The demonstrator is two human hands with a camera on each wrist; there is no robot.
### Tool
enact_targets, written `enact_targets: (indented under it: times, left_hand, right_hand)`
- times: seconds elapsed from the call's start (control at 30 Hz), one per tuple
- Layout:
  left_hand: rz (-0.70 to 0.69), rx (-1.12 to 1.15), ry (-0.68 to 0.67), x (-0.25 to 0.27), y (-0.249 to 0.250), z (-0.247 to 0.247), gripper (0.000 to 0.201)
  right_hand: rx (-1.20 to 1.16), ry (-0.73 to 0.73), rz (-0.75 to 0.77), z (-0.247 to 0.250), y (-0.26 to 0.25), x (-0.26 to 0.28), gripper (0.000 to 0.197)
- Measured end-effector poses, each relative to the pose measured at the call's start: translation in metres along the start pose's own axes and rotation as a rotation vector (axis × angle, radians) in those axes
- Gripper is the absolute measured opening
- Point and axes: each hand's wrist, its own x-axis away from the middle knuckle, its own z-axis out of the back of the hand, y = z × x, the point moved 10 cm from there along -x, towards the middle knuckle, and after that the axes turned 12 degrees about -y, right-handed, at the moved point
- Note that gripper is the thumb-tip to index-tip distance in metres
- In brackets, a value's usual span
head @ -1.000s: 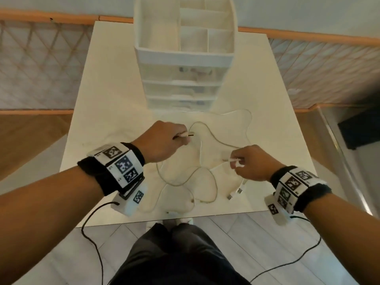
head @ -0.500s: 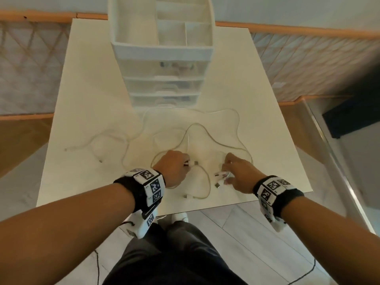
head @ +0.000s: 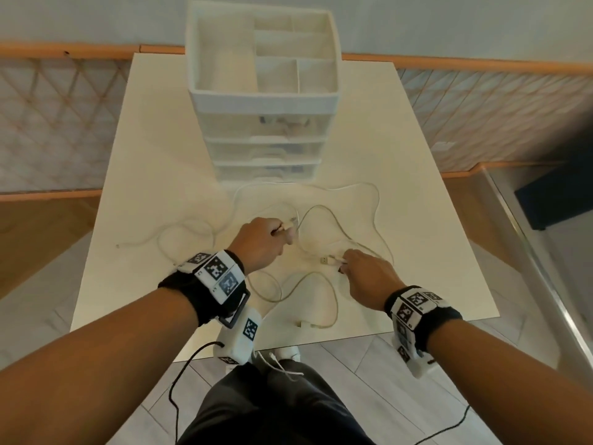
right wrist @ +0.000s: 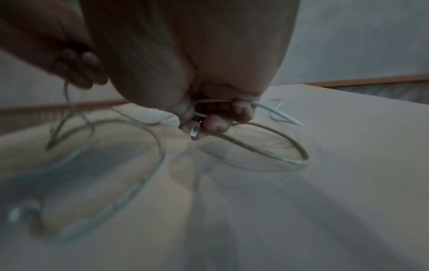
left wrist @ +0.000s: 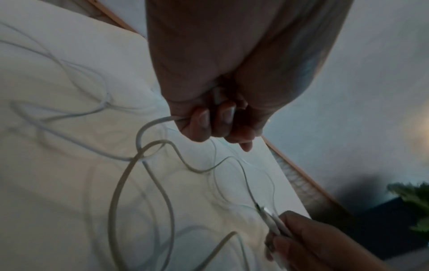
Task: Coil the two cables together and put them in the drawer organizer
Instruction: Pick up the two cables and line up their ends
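Two thin white cables [head: 333, 220] lie in loose, crossing loops on the white table [head: 401, 149]. My left hand [head: 263, 242] is curled round one cable near its plug [head: 290, 223]; the left wrist view shows the cable [left wrist: 148, 126] running out of its fingers [left wrist: 209, 119]. My right hand [head: 365, 274] pinches a cable end, its USB plug [head: 325, 260] sticking out to the left; the right wrist view shows that plug [right wrist: 192, 130] and a white cable [right wrist: 276, 111] in its fingers. The white drawer organizer [head: 266, 101] stands behind, its drawers closed and its top tray open.
A free plug [head: 303, 324] lies near the table's front edge, and a cable tail [head: 128, 245] reaches left. Wooden railings with netting [head: 54, 123] run behind and beside the table. A dark box [head: 558, 194] stands on the floor at right.
Both hands have stayed on their cable ends. The view has swung, and the right hand has turned its plug to point left; the loops have shifted slightly.
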Motion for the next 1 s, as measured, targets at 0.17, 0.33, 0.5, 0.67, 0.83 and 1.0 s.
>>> enact_targets:
  times: [0.17, 0.33, 0.5, 0.67, 0.83, 1.0]
  left_hand:
    - [-0.008, 0.204, -0.026, -0.001, 0.009, -0.006, 0.024]
    - [-0.134, 0.439, -0.012, 0.003, 0.035, 0.002, 0.026]
    - [-0.204, 0.580, 0.057, 0.011, 0.041, 0.022, 0.023]
    - [-0.173, 0.646, 0.198, 0.014, 0.038, 0.048, 0.013]
    - [-0.138, 0.926, 0.189, 0.012, 0.041, 0.053, 0.017]
    - [-0.176, 1.066, 0.216, 0.017, 0.047, 0.061, 0.030]
  right_hand:
    - [-0.432, 0.104, 0.064, 0.052, -0.024, -0.006, 0.018]
    - [-0.792, 0.225, 0.236, 0.102, -0.064, -0.006, 0.016]
    - [-0.989, 0.289, 0.235, 0.117, -0.069, -0.006, 0.012]
    - [-0.985, 0.238, 0.223, 0.112, -0.081, -0.006, 0.024]
    - [-0.834, 0.140, 0.270, 0.104, -0.105, -0.006, 0.013]
    - [-0.832, 0.214, 0.227, 0.117, -0.113, -0.009, 0.021]
